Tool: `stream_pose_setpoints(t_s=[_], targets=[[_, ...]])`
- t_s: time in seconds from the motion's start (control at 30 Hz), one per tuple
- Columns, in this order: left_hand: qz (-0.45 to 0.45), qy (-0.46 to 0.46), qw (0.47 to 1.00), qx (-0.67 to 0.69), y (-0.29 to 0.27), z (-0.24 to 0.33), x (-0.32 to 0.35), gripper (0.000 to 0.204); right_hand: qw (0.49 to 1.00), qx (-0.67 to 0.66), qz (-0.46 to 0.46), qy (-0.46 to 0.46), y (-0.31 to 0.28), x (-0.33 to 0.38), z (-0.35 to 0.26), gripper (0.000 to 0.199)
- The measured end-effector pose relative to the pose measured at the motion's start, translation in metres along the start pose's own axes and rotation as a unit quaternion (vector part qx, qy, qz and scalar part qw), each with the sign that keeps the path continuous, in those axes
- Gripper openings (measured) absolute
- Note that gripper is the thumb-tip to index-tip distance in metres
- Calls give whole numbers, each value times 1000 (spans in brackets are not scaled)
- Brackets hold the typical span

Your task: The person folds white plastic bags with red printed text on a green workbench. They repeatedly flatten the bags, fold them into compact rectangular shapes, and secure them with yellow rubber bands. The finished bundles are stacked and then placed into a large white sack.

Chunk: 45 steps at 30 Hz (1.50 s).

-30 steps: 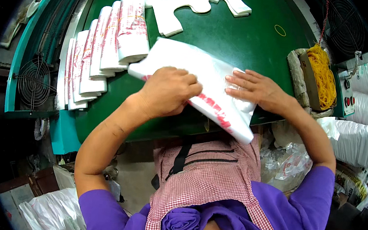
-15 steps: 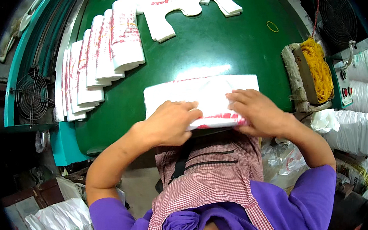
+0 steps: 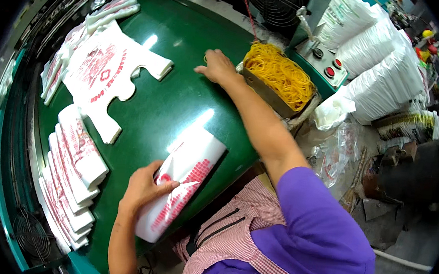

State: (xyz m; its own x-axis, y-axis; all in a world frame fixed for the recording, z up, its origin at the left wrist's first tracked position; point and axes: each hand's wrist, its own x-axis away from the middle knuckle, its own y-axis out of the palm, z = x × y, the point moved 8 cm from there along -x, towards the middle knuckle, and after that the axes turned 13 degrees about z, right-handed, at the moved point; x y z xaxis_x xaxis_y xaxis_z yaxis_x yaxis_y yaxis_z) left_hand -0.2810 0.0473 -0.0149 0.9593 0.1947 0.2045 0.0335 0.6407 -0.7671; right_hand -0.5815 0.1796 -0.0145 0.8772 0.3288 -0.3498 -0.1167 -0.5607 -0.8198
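A rolled bundle of white plastic bags with red print (image 3: 205, 154) lies at a slant on the green tabletop (image 3: 164, 108). My left hand (image 3: 145, 185) grips its left side, with the thumb laid across the top. At the far side of the table, my right hand (image 3: 218, 66) reaches down with bent fingers. A bit of a yellow rubber band (image 3: 205, 58) shows at its fingertips; the rest is hidden by the hand.
Right of my right arm stands a box of yellow rubber bands (image 3: 280, 74), beside a control box with buttons (image 3: 322, 62). Finished-looking rolled bundles (image 3: 80, 151) overlap at the left. Flat vest-shaped bags (image 3: 102, 69) lie beyond them. Large white sacks (image 3: 388, 63) stand far right.
My right hand has left the bundle and moved far across the table to the loose rubber band. The bundle now lies slanted under my left hand. The view has turned to the right.
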Motion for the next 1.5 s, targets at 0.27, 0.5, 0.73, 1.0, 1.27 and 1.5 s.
stream_pose_setpoints(t_s=[0.27,0.5,0.73,1.0,1.27,1.5], targets=[[166,-89,925,330,-2,-34,92,15,978,-207,1,8,5,31,-58,17],[336,-78,691,635,-38,-28,71,40,867,-418,-119,-244,-61,171,-217,16],[129,-18,624,771,-15,-2,57,43,373,-835,-308,264,-45,173,-155,44],[248,-51,874,414,-49,-57,68,46,609,-501,-364,-495,-146,239,-214,43],[391,56,779,488,-89,-79,25,20,815,-540,-199,-59,19,166,-228,76],[507,152,816,-230,-126,-107,42,54,823,-465,-301,-124,150,93,-325,43]])
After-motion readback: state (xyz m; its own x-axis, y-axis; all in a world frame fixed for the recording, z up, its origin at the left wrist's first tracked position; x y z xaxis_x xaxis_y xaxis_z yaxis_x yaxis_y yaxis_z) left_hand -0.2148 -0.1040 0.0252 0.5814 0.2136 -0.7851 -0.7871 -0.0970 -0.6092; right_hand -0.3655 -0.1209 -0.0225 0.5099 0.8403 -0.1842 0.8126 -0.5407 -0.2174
